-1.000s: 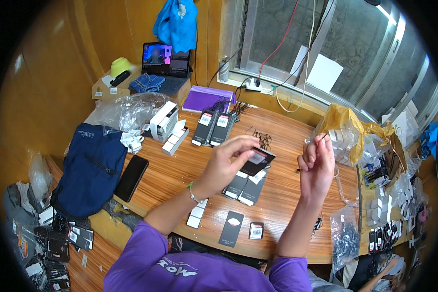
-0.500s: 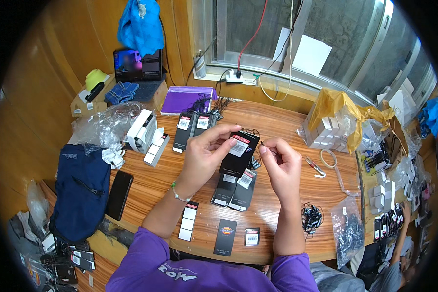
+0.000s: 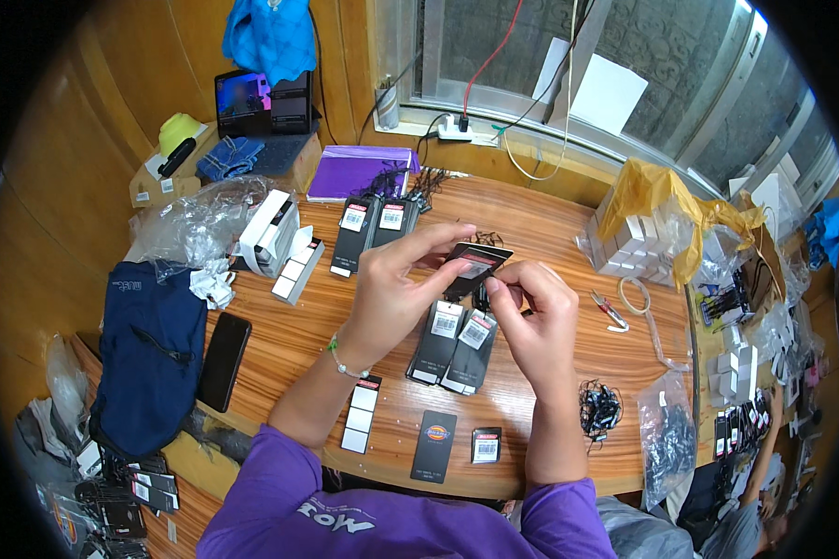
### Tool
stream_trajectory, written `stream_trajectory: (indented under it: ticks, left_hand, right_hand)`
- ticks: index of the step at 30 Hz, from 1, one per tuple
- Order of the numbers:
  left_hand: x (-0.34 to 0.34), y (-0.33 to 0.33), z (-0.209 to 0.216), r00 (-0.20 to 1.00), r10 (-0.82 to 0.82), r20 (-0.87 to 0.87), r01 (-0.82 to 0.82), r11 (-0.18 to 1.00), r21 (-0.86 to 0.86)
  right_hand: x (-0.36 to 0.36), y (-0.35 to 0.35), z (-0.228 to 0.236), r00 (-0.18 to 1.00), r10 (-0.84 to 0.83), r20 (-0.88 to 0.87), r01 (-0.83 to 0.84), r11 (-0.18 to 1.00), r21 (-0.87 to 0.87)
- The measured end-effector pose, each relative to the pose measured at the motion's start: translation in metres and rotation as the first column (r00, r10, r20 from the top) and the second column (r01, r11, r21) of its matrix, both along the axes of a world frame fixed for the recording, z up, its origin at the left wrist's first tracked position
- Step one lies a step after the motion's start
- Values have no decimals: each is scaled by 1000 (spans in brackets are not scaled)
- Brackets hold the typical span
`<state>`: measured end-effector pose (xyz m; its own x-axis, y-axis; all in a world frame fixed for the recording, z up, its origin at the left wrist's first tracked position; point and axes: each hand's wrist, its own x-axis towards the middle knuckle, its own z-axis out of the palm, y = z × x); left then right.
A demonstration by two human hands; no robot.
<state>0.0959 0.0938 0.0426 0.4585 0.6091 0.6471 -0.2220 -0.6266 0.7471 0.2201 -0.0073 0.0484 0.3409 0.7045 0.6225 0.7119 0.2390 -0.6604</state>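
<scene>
My left hand (image 3: 382,293) pinches black hang tags (image 3: 476,265) with a red-topped barcode sticker, tilted so that they show nearly edge-on. At their right corner my right hand (image 3: 543,317) is closed, thumb against fingers, on a thin black cord, mostly hidden by the fingers. Below the hands lie two piles of dark tags, a left pile (image 3: 431,359) and a right pile (image 3: 466,366). Nearer me are a strip of white labels (image 3: 361,419), a single dark tag (image 3: 433,447) with an orange emblem, and a small barcode sticker (image 3: 486,445).
Black cords (image 3: 599,410) lie heaped at the right, beside a clear bag (image 3: 667,443). Small pliers (image 3: 611,310) and a tape ring (image 3: 635,294) sit farther back. White boxes (image 3: 625,247) stand far right. A phone (image 3: 225,361) and navy bag (image 3: 149,363) are left.
The tags have tipped from facing me to nearly edge-on. My right hand has come in against their right corner. The whole view has shifted slightly.
</scene>
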Motion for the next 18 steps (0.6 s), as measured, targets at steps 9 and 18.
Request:
stream_trajectory:
  ticks: [9,18]
  left_hand:
    - [-1,-1,-4,999,12,-42,-12,1000,15]
    - [4,-6,-8,997,-56,-47,55,998,-27]
  right_hand:
    - [-2,2,-2,998,-36,49,33,997,69]
    - [-2,5,-5,998,-37,54,31,995,99]
